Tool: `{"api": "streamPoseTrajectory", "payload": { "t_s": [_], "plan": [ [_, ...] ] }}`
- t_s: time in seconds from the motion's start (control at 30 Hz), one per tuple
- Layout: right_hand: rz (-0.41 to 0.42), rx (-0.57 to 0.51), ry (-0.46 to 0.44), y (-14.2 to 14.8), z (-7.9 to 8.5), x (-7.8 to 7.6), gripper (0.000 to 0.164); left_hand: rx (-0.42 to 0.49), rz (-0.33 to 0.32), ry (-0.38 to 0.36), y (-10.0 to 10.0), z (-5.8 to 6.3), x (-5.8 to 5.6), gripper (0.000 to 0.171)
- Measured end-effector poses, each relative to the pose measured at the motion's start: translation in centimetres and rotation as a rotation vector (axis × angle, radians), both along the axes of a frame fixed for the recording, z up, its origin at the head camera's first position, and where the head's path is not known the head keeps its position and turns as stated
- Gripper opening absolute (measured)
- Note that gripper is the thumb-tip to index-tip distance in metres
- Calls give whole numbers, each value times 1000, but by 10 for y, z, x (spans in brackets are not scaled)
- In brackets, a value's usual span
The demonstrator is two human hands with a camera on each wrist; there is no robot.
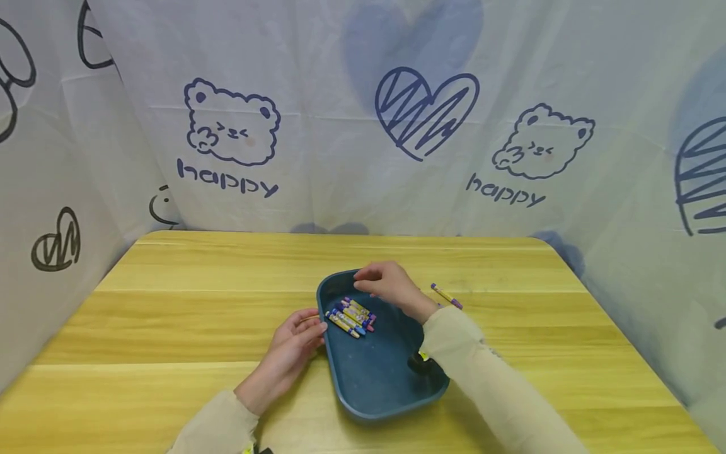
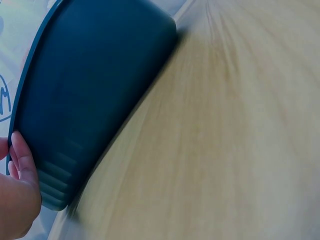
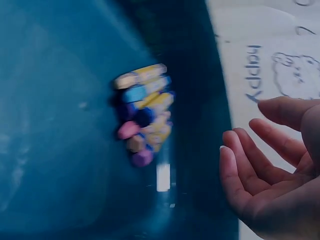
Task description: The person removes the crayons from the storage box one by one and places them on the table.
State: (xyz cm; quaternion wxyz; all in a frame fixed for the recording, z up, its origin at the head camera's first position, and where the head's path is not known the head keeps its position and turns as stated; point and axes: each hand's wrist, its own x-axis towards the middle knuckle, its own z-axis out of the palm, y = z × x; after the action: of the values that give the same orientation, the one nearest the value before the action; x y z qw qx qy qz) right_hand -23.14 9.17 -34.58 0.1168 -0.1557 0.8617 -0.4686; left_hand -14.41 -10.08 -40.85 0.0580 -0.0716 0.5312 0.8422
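Observation:
A deep blue-green plastic tray point(image 1: 374, 384) stands on the table. Several crayons point(image 1: 348, 317) with yellow wrappers lie bunched side by side near its left wall; the right wrist view shows their coloured ends, somewhat blurred. My left hand point(image 1: 292, 347) holds the tray's left rim between thumb and fingers, and the left wrist view shows this grip from outside the wall. Over the far end of the tray hovers my right hand point(image 1: 394, 290), its fingers loosely bent and nothing between them. It is apart from the crayons.
One crayon point(image 1: 446, 296) lies on the wooden table point(image 1: 187, 302) to the right of the tray. A small blue tip shows beside the right wrist, mostly hidden. Behind the table hangs a white cloth point(image 1: 329, 176) with bear and heart drawings.

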Motion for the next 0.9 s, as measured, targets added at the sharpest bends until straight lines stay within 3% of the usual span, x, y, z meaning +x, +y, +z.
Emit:
{"api": "streamPoseTrajectory", "payload": {
  "t_s": [0.47,0.9],
  "plan": [
    [58,164,9,-13,-20,5,19,6,-7,6,0,-2,0,37],
    [116,186,65,-14,-32,4,14,17,-3,27,1,-1,0,37]
  ]
}}
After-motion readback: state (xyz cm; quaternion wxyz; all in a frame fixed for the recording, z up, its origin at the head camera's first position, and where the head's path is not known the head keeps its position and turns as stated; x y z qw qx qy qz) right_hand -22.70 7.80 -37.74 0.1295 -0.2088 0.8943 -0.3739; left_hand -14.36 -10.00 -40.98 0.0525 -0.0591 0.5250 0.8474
